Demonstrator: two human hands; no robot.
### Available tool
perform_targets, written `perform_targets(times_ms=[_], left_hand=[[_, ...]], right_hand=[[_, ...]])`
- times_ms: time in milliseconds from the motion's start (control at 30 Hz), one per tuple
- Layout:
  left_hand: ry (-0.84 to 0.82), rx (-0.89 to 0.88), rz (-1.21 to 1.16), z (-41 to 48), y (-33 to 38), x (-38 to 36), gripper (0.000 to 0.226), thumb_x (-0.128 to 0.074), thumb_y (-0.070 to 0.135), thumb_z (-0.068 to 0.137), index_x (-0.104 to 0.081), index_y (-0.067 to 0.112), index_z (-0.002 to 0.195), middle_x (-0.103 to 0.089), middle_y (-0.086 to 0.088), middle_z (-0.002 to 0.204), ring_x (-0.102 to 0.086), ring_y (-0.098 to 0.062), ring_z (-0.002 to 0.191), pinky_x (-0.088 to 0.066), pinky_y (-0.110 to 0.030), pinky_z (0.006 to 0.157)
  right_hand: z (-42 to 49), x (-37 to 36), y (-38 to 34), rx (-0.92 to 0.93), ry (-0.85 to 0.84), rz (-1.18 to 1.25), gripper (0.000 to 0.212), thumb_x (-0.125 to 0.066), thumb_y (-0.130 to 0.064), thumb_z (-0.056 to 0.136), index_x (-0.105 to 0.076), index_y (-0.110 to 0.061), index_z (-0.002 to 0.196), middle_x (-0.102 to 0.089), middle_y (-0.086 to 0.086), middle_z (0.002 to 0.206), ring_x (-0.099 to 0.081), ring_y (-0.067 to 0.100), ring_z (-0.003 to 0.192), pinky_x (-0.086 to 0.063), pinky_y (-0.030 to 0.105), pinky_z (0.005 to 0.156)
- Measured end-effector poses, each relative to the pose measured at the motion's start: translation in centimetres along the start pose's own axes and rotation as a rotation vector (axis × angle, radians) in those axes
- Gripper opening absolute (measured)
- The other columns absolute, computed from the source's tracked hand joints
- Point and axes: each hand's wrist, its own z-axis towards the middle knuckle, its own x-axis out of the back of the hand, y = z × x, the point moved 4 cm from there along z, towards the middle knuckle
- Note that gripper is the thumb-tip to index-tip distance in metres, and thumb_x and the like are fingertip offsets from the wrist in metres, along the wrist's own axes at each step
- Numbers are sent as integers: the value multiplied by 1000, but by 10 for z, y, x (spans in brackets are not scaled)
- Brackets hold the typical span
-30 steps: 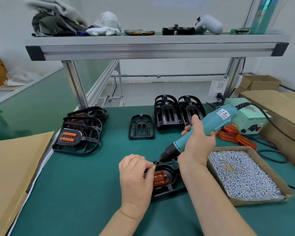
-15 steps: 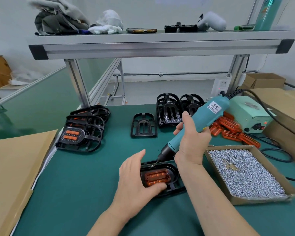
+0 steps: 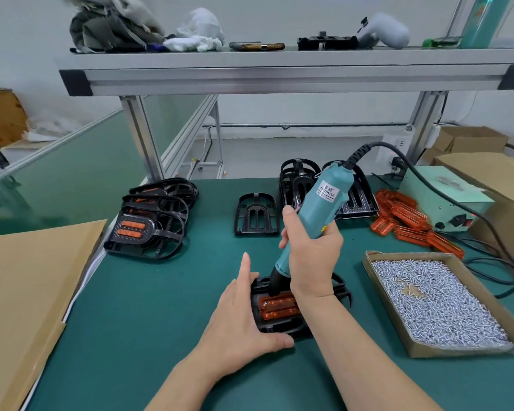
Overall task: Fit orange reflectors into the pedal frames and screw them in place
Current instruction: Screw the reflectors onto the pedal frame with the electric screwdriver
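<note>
Teal screwdriver point(image 3: 315, 221) gripped by right hand point(image 3: 312, 256), bit indistinct; left hand point(image 3: 241, 318) fingers point(image 3: 245, 269) straight, pressing pedal frame point(image 3: 282, 330) 9 o'clock edge; right wrist hides 3 o'clock end of orange reflector point(image 3: 278, 307).

A: We have bright, even light from overhead; only a soft, faint shadow lies on the table point(image 3: 149, 307) under the left hand point(image 3: 241, 324).

B: We see the screwdriver point(image 3: 318, 215) label sharp at centre, yet the shelf point(image 3: 279, 75) bows at twelve o'clock, its posts leaning outward, and the screw box point(image 3: 457, 351) smears toward four o'clock.
</note>
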Motion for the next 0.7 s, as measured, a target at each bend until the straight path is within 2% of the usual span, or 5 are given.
perform_targets(times_ms=[200, 500, 700], left_hand=[[8, -8, -10, 0, 1, 1, 150, -81, 71, 45, 33, 56, 140, -33, 28, 146, -33, 1, 136, -36, -30, 111], [8, -21, -9, 1, 1, 1, 150, -82, 70, 46, 32, 54, 142, -40, 29, 141, -41, -1, 132, -43, -35, 106], [4, -45, -27, 2, 1, 0, 149, -83, 67, 49, 27, 47, 147, -42, 32, 134, -43, 1, 127, -43, -28, 104]], right_hand=[[0, -3, 2, 15, -33, -16, 19, -75, -18, 84, -58, -10, 78, -57, 5, 59, -50, 17, 45, -47, 26, 52], [-7, -13, 6, 40, -164, -24, 27, -75, -15, 85, -58, 5, 83, -55, 3, 55, -50, 15, 47, -47, 24, 53], [-7, -16, 8, 33, -189, -76, 29, -75, -24, 82, -57, -3, 75, -53, -4, 51, -49, 13, 45, -45, 22, 51]])
